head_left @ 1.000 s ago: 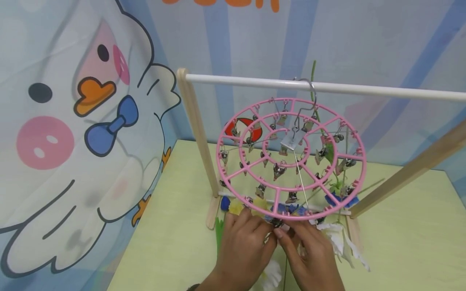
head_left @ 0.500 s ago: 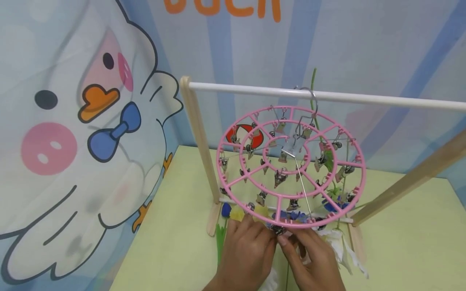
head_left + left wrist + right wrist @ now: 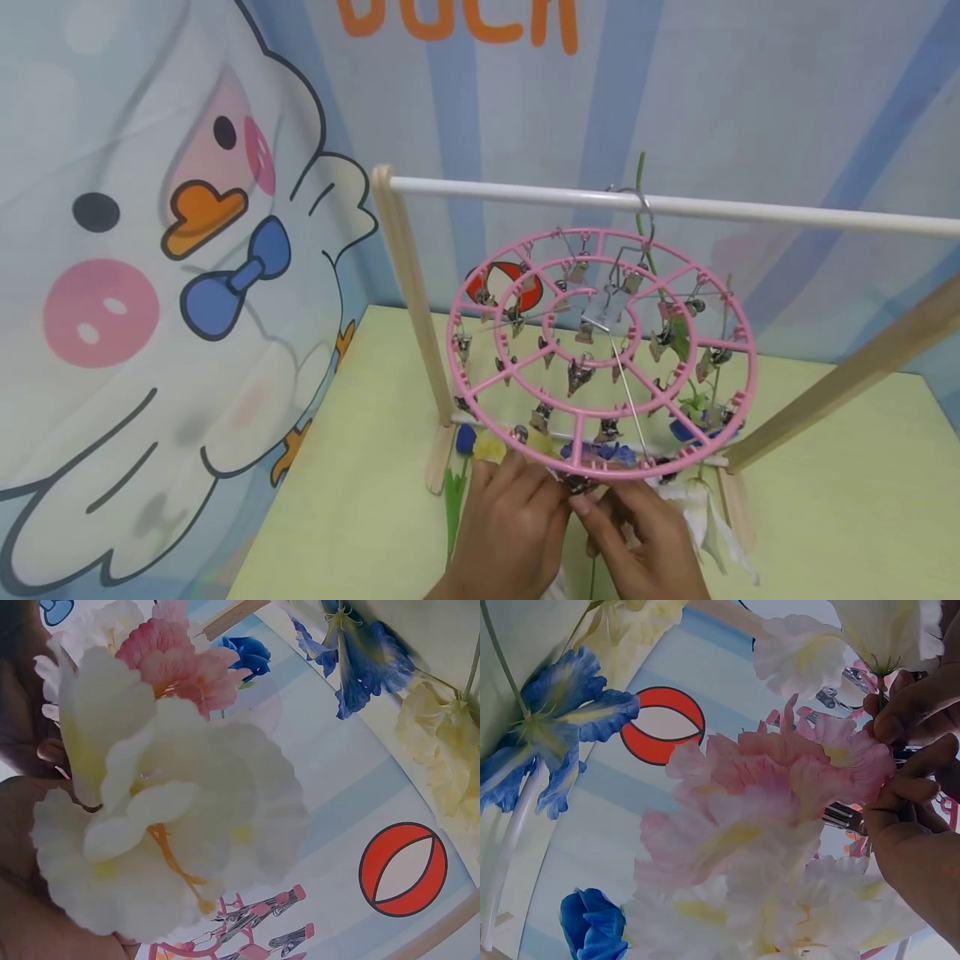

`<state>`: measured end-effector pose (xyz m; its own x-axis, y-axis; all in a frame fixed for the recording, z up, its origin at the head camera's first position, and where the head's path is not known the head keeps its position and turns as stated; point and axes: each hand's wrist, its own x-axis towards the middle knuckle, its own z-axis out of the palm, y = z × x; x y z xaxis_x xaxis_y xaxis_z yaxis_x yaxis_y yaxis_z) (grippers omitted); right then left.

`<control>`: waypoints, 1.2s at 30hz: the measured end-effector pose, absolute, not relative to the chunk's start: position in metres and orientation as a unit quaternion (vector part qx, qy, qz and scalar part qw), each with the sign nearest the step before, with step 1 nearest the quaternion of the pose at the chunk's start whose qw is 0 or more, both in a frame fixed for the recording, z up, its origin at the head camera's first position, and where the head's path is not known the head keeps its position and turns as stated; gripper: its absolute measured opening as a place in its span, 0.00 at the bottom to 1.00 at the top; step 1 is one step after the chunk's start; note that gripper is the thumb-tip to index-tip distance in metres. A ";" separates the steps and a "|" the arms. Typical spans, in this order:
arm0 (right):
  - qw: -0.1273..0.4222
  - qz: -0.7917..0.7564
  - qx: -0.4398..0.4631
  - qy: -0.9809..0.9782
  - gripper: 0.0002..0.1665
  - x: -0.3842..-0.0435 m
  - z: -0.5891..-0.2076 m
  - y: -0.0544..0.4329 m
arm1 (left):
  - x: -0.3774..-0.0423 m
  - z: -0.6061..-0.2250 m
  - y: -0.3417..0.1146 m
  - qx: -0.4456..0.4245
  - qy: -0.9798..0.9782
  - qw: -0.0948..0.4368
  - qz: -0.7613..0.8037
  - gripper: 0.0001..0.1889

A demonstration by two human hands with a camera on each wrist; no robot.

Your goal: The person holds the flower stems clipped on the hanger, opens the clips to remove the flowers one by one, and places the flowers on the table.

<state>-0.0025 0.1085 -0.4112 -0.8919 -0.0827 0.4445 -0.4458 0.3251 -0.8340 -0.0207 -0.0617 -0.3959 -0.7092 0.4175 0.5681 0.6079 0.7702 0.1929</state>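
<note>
A pink round clip hanger (image 3: pixel 579 442) hangs by its hook from a white rail. At its near rim my left hand (image 3: pixel 510 529) and right hand (image 3: pixel 648 533) meet at a small metal clip (image 3: pixel 576 483). The right hand's thumb and fingers pinch the clip. In the right wrist view, the left hand (image 3: pixel 922 709) pinches the stem of a white flower (image 3: pixel 889 634) just beside the clip. Its open white petals (image 3: pixel 180 810) fill the middle of the left wrist view. The exact contact is partly hidden by fingers.
The white rail (image 3: pixel 495 192) rests on wooden posts (image 3: pixel 412 292). Pink flowers (image 3: pixel 765 780) and a blue flower (image 3: pixel 592 922) hang close to the hands. A blue tulip (image 3: pixel 466 439) and yellow flowers (image 3: pixel 491 446) lie under the hanger. A printed wall stands behind the table (image 3: pixel 330 450).
The head view has tilted upward, so the rail, hanger and hands sit lower in it. Both hands stay at the same clip; the right fingers have shifted slightly.
</note>
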 end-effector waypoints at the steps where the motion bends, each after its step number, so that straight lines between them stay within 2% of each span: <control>1: 0.158 0.565 0.168 -0.792 0.25 -0.002 -0.412 0.109 | -0.021 -0.396 -0.062 -0.283 -0.905 0.255 -0.188 0.08; 7: 0.110 0.623 0.188 -0.751 0.28 -0.001 -0.416 0.110 | -0.022 -0.398 -0.062 -0.288 -0.900 0.265 -0.192 0.07; 10: 0.108 0.639 0.200 -0.735 0.30 -0.002 -0.418 0.109 | -0.022 -0.399 -0.062 -0.290 -0.898 0.271 -0.191 0.07; 21: 0.150 0.692 0.204 -0.676 0.30 -0.005 -0.424 0.104 | -0.024 -0.400 -0.061 -0.304 -0.892 0.275 -0.192 0.07; 31: 0.181 0.665 0.104 -0.717 0.23 0.000 -0.412 0.099 | -0.024 -0.400 -0.061 -0.314 -0.882 0.283 -0.206 0.05; 36: 0.174 0.666 0.077 -0.721 0.20 0.001 -0.407 0.101 | -0.023 -0.400 -0.063 -0.311 -0.884 0.287 -0.200 0.05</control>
